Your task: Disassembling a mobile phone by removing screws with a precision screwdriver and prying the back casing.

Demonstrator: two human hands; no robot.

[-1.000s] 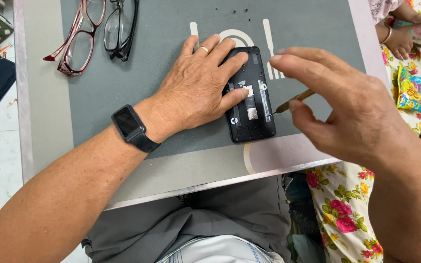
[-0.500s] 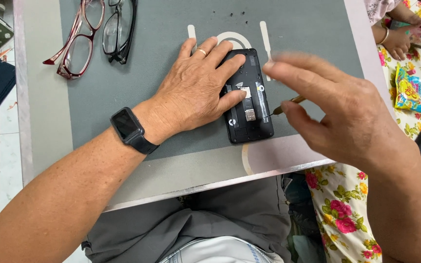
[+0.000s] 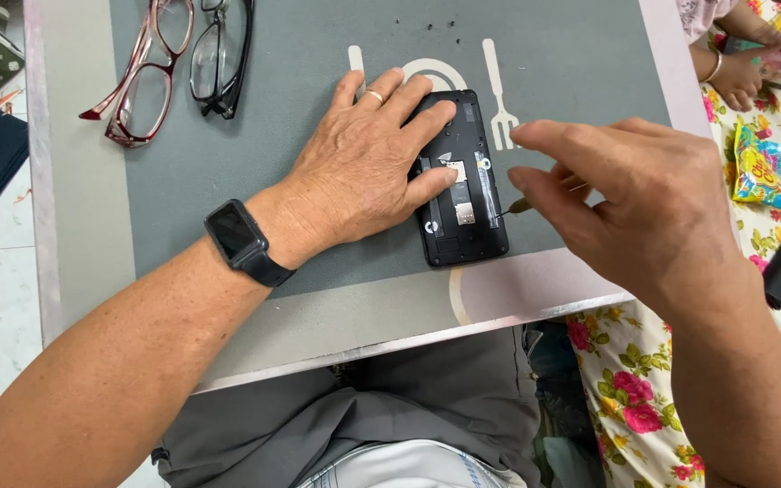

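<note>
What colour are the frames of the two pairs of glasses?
Head view: left glasses dark red, right glasses black.

- Left hand (image 3: 368, 167) flat on opened black phone (image 3: 461, 181), back cover off, on grey table (image 3: 318, 262).
- Right hand (image 3: 630, 203) pinching thin tool (image 3: 519, 206), tip at phone's right edge.
- Black smartwatch (image 3: 237, 239) on left wrist.
- Red glasses (image 3: 142, 77) and black glasses (image 3: 221, 54) side by side, far left of table.

The single head-worn camera looks steeply down, close over the grey table (image 3: 228, 226) and lap.
</note>
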